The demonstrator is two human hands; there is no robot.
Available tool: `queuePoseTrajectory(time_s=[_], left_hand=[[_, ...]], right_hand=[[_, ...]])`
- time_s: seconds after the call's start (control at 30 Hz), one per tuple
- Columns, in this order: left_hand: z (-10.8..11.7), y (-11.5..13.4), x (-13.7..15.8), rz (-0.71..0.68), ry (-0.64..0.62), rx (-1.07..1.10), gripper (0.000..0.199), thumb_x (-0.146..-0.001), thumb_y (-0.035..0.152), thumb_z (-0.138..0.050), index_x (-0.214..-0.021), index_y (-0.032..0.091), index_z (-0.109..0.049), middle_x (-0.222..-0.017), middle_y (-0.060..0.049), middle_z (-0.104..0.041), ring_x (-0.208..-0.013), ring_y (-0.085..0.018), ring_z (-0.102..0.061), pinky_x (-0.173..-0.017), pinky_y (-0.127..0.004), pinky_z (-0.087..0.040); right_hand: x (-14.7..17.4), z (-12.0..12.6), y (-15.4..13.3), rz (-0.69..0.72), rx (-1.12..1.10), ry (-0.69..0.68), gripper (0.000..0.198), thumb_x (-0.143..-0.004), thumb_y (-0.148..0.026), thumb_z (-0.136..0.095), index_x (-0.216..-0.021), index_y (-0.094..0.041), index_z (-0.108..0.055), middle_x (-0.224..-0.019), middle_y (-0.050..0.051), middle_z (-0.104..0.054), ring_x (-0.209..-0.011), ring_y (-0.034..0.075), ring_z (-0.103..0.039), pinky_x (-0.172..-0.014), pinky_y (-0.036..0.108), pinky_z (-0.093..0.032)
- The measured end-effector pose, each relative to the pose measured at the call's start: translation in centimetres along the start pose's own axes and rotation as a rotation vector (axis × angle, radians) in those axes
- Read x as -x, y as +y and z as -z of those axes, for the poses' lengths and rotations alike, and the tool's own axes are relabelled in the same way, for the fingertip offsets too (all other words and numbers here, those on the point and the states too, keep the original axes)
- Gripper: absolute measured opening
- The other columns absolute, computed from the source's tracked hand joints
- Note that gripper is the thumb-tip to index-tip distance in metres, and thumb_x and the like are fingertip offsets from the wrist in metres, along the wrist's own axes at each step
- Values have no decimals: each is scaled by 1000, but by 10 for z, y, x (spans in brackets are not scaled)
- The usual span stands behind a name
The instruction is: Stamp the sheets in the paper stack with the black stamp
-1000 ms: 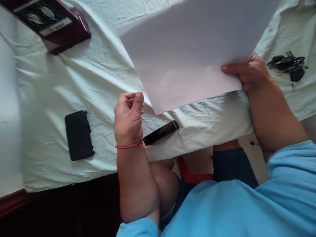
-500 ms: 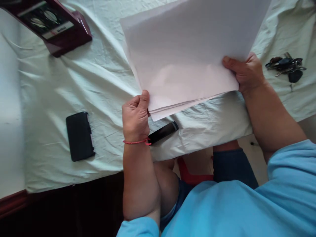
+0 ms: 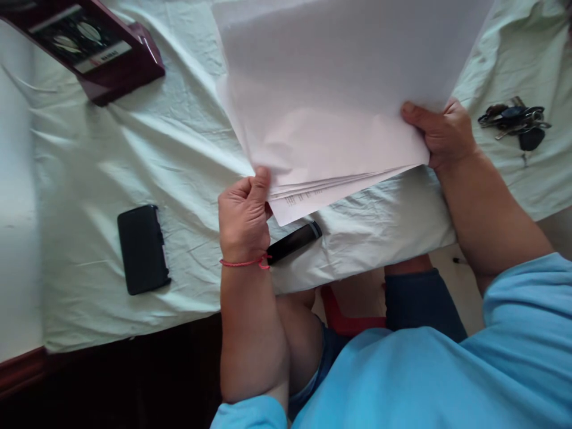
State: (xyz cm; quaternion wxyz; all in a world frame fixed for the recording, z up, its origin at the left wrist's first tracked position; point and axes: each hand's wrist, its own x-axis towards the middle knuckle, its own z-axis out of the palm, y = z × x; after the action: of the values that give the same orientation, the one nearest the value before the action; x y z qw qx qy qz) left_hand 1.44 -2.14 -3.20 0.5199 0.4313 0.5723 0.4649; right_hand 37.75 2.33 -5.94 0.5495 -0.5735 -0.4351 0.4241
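A stack of white paper sheets [image 3: 339, 101] is held up over the cloth, one hand on each side. My left hand [image 3: 245, 208] is closed on the lower left corner, thumb on top. My right hand [image 3: 447, 134] grips the right edge, its thumb lying across the top sheet. Along the near edge the sheets are fanned, and a strip of the lowest one shows small printed text. Below the papers, beside my left wrist with its red string, lies a dark, slim object [image 3: 295, 242], partly hidden by the wrist. My fingers under the stack are hidden.
A pale green cloth [image 3: 192, 155] with wrinkles covers the table. On it lie a black phone-like case [image 3: 142, 249] at the left and a bunch of keys [image 3: 516, 123] at the right. A maroon stand with a picture panel [image 3: 120, 77] is at the far left.
The sheets have spread further apart at the lower left, so printed text now shows on the bottom one. My left hand has shifted very slightly left and nearer; my right hand keeps its grip.
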Motion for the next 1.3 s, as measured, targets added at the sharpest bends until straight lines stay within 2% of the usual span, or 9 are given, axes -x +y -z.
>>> queuePoseTrajectory(time_s=[0.2, 0.37, 0.5, 0.6, 0.73, 0.9, 1.0, 1.17, 1.3], left_hand=[[-4, 8, 7, -37, -78, 82, 56, -65, 50, -117, -64, 20, -70, -63, 3, -59, -57, -8, -45, -52, -23, -32], [-4, 5, 7, -12, -62, 65, 73, -68, 65, -114, -57, 21, -58, -58, 4, -48, -53, -8, -42, -47, -24, -30], [-3, 2, 3, -60, -38, 65, 70, -83, 79, -102, -66, 24, -61, -63, 3, -50, -56, -11, -44, -47, -27, -33], [-1, -3, -1, -74, -9, 122, 59, -90, 71, -101, -76, 25, -67, -70, 2, -55, -61, -12, -49, -51, -27, -39], [0, -8, -6, -99, 81, 93, 49, -83, 51, -109, -76, 24, -68, -69, 5, -55, -58, -9, -42, -52, -26, -36], [-1, -7, -6, -104, 124, 28, 66, -92, 65, -101, -69, 24, -54, -61, 6, -40, -54, -11, -35, -51, -29, -30], [-1, -3, -3, -111, 94, 36, 67, -92, 68, -100, -69, 25, -55, -62, 6, -42, -56, -12, -38, -52, -29, -33], [-5, 1, 3, -98, -34, 173, 40, -76, 36, -112, -81, 23, -75, -79, 2, -69, -72, -13, -64, -70, -27, -56], [-6, -2, 3, -90, 26, 207, 37, -73, 22, -109, -68, 20, -72, -64, 5, -59, -58, -8, -48, -55, -21, -41]], right_hand=[[0, -2, -8, -34, -39, 68, 80, -42, -72, -113, -105, -31, -86, -142, 5, -87, -146, 39, -76, -127, 52, -64], [1, -4, -8, -36, -52, 63, 81, -40, -70, -115, -104, -30, -86, -136, 5, -89, -146, 39, -76, -129, 53, -62], [1, -4, -8, -56, -39, 63, 80, -42, -70, -114, -106, -30, -86, -143, 5, -87, -146, 39, -76, -128, 52, -64], [1, -2, -6, -53, -20, 46, 81, -45, -72, -113, -109, -31, -86, -149, 6, -85, -152, 40, -73, -126, 53, -64], [0, 0, -3, -30, 73, 6, 86, -53, -83, -107, -117, -31, -85, -151, 5, -83, -157, 42, -69, -123, 57, -65], [-3, 2, 2, 2, 52, -22, 92, -53, -86, -107, -121, -28, -84, -149, 7, -84, -155, 41, -70, -122, 56, -65], [-4, 2, 3, 12, 37, -10, 93, -50, -84, -107, -120, -27, -85, -147, 7, -85, -156, 41, -69, -125, 56, -63], [-3, 1, -3, -11, 26, 37, 84, -47, -82, -108, -110, -31, -85, -154, 6, -82, -164, 42, -63, -128, 54, -63], [-3, 1, -3, -8, -11, 46, 86, -44, -79, -111, -110, -30, -86, -150, 6, -84, -165, 41, -63, -131, 53, -62]])
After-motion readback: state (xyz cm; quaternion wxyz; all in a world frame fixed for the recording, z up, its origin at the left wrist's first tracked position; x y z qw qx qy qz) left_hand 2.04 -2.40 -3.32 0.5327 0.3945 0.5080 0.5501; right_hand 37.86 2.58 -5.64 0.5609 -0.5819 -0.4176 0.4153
